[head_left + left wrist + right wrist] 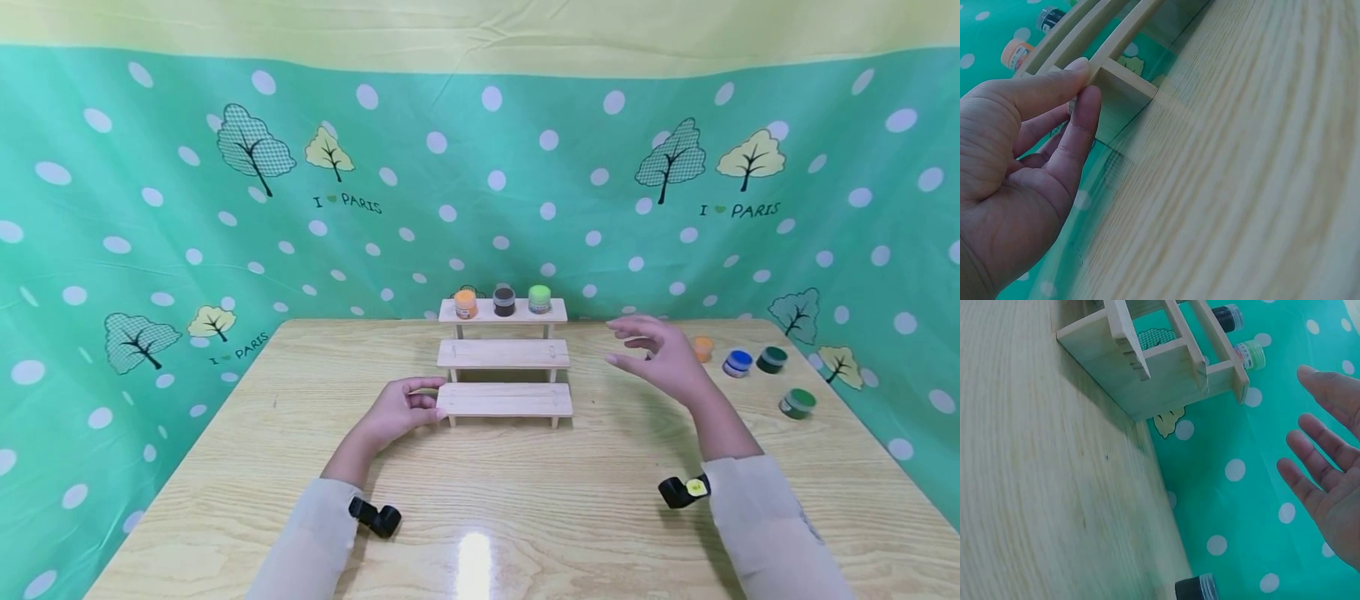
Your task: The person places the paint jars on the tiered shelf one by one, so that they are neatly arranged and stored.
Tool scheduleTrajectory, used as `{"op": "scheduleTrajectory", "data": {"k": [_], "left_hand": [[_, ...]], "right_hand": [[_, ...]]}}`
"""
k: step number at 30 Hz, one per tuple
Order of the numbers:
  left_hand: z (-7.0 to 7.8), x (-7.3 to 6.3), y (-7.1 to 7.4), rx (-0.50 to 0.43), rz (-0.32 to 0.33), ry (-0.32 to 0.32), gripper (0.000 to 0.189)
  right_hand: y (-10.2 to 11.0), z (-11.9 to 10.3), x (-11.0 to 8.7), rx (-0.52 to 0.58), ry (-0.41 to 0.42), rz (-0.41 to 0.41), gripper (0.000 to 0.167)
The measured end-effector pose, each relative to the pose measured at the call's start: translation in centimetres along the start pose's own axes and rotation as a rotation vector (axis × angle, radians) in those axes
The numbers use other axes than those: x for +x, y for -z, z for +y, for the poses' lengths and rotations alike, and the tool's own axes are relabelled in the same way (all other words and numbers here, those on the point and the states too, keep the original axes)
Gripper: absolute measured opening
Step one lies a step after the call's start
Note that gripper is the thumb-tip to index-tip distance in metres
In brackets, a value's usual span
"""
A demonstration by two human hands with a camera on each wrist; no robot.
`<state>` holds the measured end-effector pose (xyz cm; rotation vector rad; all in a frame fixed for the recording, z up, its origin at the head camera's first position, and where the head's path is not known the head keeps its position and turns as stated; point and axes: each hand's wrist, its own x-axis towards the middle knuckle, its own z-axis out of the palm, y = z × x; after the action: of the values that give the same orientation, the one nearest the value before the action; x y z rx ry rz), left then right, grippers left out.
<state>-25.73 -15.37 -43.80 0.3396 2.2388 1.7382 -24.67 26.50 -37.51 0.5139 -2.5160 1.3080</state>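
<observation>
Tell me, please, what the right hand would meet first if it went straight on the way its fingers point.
The right hand would likely meet the wooden stand, at its top tier near the light green jar, though depth is unclear and it could pass above.

Beyond the grip of the left hand (pixel 397 412), the wooden rack (pixel 504 400) runs out over the top edge of the left-wrist view. Up past that grip, the lettering on the orange jar (pixel 466 306) is too small for me to read. Well to its right, the right hand (pixel 663 357) covers part of a second orange jar (pixel 703 348), perhaps its label too. On the grip's near side, both sleeves (pixel 303 546) leave the head view at the bottom.
</observation>
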Motion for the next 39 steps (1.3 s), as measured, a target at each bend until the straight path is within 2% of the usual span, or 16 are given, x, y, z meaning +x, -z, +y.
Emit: {"op": "scheduleTrajectory", "data": {"k": [3,6,15,26,32,39], "left_hand": [[-1.1,0.5,0.2,-0.005,0.010,0.001,0.058],[-1.2,0.5,0.1,-0.006,0.018,-0.001,0.058],[-1.3,0.5,0.2,-0.008,0.039,0.001,0.056],[-1.2,0.4,0.2,-0.004,0.023,-0.003,0.057],[-1.2,0.4,0.2,-0.002,0.025,-0.001,0.056],[-1.1,0.4,0.2,0.020,0.029,-0.002,0.058]], "right_hand": [[0.3,0.3,-0.4,-0.003,-0.036,-0.006,0.048],[0.6,0.6,-0.8,0.000,-0.058,-0.006,0.049],[1.5,2.0,-1.8,-0.003,-0.099,0.011,0.051],[2.6,4.2,-3.2,-0.029,-0.157,0.068,0.052],[3.0,5.6,-3.7,-0.067,-0.159,0.101,0.049],[3.7,6.8,-4.0,-0.088,-0.237,0.099,0.051]]}}
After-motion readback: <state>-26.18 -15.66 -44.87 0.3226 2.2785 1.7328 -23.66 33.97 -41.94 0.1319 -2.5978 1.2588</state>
